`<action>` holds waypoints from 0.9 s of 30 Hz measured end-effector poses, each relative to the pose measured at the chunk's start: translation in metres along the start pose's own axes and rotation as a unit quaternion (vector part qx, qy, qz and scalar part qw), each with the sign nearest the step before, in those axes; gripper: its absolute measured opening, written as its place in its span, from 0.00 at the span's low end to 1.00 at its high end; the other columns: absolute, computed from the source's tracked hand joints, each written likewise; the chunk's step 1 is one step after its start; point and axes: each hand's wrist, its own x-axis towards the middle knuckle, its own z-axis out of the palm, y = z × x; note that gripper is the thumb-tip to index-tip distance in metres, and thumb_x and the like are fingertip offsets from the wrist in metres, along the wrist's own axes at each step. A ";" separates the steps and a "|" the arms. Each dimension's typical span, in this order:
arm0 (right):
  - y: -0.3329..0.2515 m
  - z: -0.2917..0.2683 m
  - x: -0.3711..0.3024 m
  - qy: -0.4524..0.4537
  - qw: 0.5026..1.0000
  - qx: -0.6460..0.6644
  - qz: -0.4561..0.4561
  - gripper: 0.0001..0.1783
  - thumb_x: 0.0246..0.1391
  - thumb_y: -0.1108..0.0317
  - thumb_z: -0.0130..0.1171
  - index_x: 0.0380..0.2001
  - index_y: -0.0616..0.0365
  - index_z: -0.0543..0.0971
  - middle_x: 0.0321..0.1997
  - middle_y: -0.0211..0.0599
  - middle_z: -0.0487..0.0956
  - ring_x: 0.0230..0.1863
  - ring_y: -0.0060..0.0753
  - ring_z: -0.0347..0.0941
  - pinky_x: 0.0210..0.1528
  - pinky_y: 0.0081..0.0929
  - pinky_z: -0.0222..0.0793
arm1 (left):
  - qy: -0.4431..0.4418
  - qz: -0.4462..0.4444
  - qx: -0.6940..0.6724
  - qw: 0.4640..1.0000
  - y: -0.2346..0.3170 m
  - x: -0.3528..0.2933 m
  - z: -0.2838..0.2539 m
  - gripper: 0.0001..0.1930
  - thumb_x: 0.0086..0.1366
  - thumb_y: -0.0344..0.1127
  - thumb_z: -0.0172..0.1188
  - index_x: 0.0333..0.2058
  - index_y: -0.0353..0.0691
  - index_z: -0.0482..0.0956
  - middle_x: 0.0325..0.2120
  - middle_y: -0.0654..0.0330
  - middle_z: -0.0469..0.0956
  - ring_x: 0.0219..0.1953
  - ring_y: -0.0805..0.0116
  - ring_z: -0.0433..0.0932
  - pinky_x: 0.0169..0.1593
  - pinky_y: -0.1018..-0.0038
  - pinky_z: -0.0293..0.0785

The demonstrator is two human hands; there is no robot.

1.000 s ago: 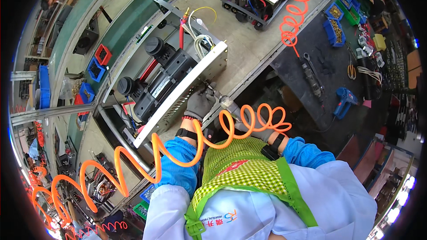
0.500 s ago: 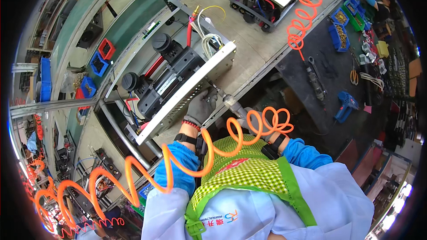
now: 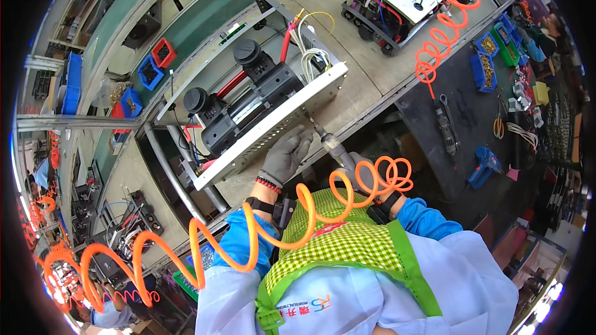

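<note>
A compressor unit with a twin-headed black motor (image 3: 254,96) stands on the bench, its white perforated side panel (image 3: 273,127) facing me. My right hand (image 3: 365,177), gloved in grey and partly covered by the orange coiled hose, grips a pneumatic screwdriver (image 3: 335,146). The driver's bit points at the panel near its right end and seems to touch it. Beside the panel's lower edge is my left hand (image 3: 287,156), also in a grey glove, fingers stretched out and nothing visible in them.
An orange coiled hose (image 3: 239,257) loops across in front of me. At right, a dark mat holds a second driver (image 3: 446,130), a blue power tool (image 3: 484,166) and blue bins (image 3: 484,71) of fasteners. Another open unit (image 3: 379,22) stands farther along the bench.
My left fingers have drawn back from the bit's tip and straightened. The driver stays pointed at the panel. The whole scene has shifted slightly right in the picture.
</note>
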 end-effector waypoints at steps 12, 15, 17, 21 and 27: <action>0.009 -0.014 -0.050 0.000 0.991 0.041 -0.129 0.24 0.52 0.54 0.69 0.47 0.57 0.76 0.42 0.40 0.78 0.41 0.34 0.76 0.39 0.34 0.71 | 0.044 0.060 0.139 0.988 -0.007 0.014 0.017 0.19 0.75 0.34 0.41 0.58 0.30 0.66 0.50 0.49 0.75 0.27 0.78 0.70 0.28 0.84 0.69; 0.001 -0.017 -0.055 0.015 0.991 -0.103 -0.084 0.22 0.51 0.52 0.70 0.32 0.58 0.73 0.27 0.37 0.74 0.29 0.35 0.72 0.31 0.35 0.66 | 0.023 0.070 0.219 0.973 -0.007 0.011 0.027 0.21 0.74 0.32 0.42 0.61 0.30 0.62 0.50 0.49 0.76 0.26 0.80 0.69 0.27 0.85 0.68; 0.012 -0.015 -0.054 0.011 0.990 -0.098 -0.099 0.22 0.51 0.52 0.70 0.32 0.58 0.73 0.27 0.37 0.74 0.28 0.35 0.72 0.31 0.35 0.66 | 0.023 0.089 0.330 0.939 -0.005 0.009 0.029 0.20 0.73 0.33 0.43 0.60 0.30 0.65 0.48 0.51 0.78 0.26 0.80 0.70 0.29 0.84 0.68; 0.030 -0.013 -0.052 0.006 0.991 -0.064 -0.114 0.21 0.50 0.53 0.70 0.32 0.59 0.74 0.27 0.37 0.75 0.27 0.37 0.72 0.31 0.35 0.68 | 0.020 0.131 0.485 0.864 -0.009 0.008 0.037 0.20 0.73 0.34 0.44 0.59 0.32 0.66 0.48 0.53 0.78 0.28 0.80 0.74 0.31 0.84 0.70; 0.001 -0.024 -0.065 -0.004 0.994 -0.070 -0.088 0.23 0.50 0.52 0.70 0.35 0.59 0.74 0.29 0.39 0.75 0.30 0.42 0.74 0.32 0.37 0.68 | -0.005 0.141 0.440 0.887 -0.006 -0.006 0.047 0.22 0.74 0.37 0.42 0.61 0.33 0.64 0.52 0.52 0.76 0.29 0.79 0.74 0.29 0.84 0.68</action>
